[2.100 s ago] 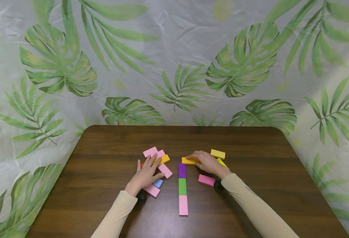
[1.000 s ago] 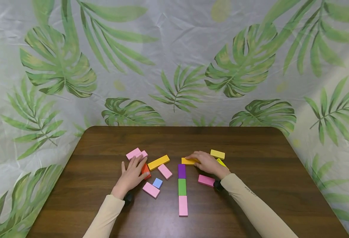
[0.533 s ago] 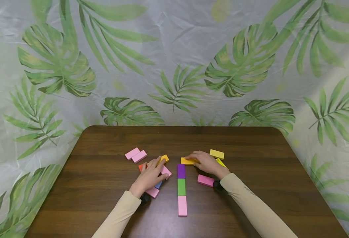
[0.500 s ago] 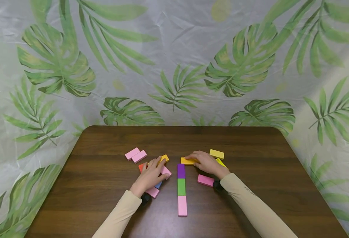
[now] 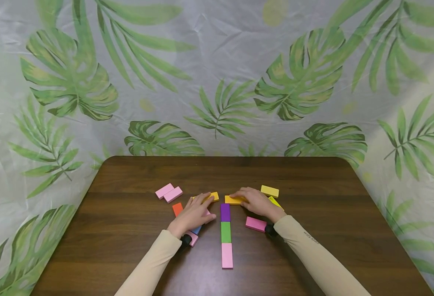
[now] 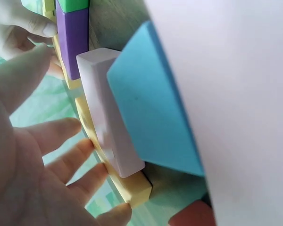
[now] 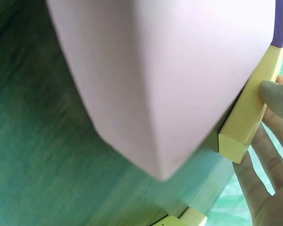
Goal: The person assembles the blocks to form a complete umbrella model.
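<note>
In the head view, my left hand (image 5: pixel 192 213) reaches over the left cluster, its fingers extended along an orange block (image 5: pixel 214 196). The left wrist view shows its fingertips touching that block's far side (image 6: pixel 85 115), with the thumb apart from it. A pale pink block (image 6: pixel 111 117) and a blue block (image 6: pixel 148 99) lie beside it. My right hand (image 5: pixel 257 203) pinches a second orange block (image 5: pixel 232 200), thumb on the near side and fingers on the far side. This one lies crosswise at the top of a column of purple (image 5: pixel 225 212), green (image 5: pixel 226 232) and pink (image 5: pixel 227 255) blocks.
Two pink blocks (image 5: pixel 173 194) lie at the far left, and a red block (image 5: pixel 178 209) left of my left hand. Yellow blocks (image 5: pixel 270 191) and a darker pink block (image 5: pixel 255 224) sit near my right hand. Everything lies on a dark wooden table (image 5: pixel 135 176).
My left hand moves right, sliding its orange block toward the column and turning it more crosswise. Earlier it pushed two pink blocks leftward. The right hand stays in place.
</note>
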The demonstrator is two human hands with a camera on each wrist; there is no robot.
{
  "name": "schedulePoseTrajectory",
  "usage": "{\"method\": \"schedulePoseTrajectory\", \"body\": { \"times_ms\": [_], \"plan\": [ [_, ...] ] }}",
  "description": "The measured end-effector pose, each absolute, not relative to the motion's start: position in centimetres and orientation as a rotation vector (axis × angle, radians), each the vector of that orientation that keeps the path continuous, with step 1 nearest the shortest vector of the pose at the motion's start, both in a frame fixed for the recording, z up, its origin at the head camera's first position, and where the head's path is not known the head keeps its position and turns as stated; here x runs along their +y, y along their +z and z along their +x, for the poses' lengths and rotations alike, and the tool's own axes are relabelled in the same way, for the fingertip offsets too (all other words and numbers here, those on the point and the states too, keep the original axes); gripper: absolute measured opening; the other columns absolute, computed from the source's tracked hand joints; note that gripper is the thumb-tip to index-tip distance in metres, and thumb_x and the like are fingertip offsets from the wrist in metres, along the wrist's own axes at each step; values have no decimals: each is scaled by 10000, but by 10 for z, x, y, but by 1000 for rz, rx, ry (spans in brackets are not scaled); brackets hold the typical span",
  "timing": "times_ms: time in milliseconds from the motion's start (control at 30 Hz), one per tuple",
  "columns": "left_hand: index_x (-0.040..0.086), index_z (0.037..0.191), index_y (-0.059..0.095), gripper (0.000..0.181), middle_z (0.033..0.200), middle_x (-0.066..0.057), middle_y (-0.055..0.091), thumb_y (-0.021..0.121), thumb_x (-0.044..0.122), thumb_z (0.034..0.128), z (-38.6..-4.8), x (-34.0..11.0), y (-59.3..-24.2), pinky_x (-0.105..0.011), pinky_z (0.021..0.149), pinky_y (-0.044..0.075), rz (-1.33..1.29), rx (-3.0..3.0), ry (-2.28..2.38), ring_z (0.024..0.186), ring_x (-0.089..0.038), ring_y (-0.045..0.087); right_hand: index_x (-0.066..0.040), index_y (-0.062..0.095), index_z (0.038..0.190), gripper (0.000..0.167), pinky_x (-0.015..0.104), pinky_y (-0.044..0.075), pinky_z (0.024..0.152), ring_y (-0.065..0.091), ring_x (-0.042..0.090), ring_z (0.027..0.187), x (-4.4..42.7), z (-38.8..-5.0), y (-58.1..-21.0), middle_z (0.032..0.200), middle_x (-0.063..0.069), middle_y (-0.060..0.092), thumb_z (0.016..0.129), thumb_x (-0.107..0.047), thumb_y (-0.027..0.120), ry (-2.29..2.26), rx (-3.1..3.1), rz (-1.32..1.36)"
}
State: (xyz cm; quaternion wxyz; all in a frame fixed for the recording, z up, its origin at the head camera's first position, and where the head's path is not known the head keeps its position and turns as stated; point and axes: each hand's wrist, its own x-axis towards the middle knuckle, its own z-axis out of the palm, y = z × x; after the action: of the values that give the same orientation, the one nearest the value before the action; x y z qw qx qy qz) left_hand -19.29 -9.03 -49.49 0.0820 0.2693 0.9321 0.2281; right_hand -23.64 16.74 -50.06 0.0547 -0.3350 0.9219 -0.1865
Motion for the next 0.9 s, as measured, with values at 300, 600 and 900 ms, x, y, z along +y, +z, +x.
{"method": "schedulePoseTrajectory", "body": {
  "times_ms": [300, 600, 900],
  "plan": [
    [11, 1431, 414, 613, 1497, -156, 322, 602, 329, 943, -198, -87, -497, -570, 1104, 133, 851, 2735, 663, 1387, -386, 247, -125, 647, 1243, 379, 455, 452, 926, 578, 256, 1050, 167, -237, -500, 1099, 42, 625, 881, -14, 644, -559, 2799, -1024],
    [-8, 1424, 414, 634, 1490, -169, 325, 610, 344, 935, -198, -85, -495, -569, 1106, 126, 903, 2713, 659, 1386, -401, 240, -124, 647, 1242, 375, 454, 451, 930, 579, 252, 1053, 167, -236, -500, 1099, 40, 626, 883, -15, 644, -555, 2799, -1025],
    [5, 1432, 409, 647, 1500, -154, 314, 601, 375, 937, -198, -85, -497, -558, 1111, 118, 900, 2706, 643, 1398, -380, 224, -139, 642, 1254, 383, 441, 439, 960, 571, 241, 1096, 167, -237, -500, 1146, 31, 626, 887, -29, 644, -539, 2798, -979]
  ]
}}
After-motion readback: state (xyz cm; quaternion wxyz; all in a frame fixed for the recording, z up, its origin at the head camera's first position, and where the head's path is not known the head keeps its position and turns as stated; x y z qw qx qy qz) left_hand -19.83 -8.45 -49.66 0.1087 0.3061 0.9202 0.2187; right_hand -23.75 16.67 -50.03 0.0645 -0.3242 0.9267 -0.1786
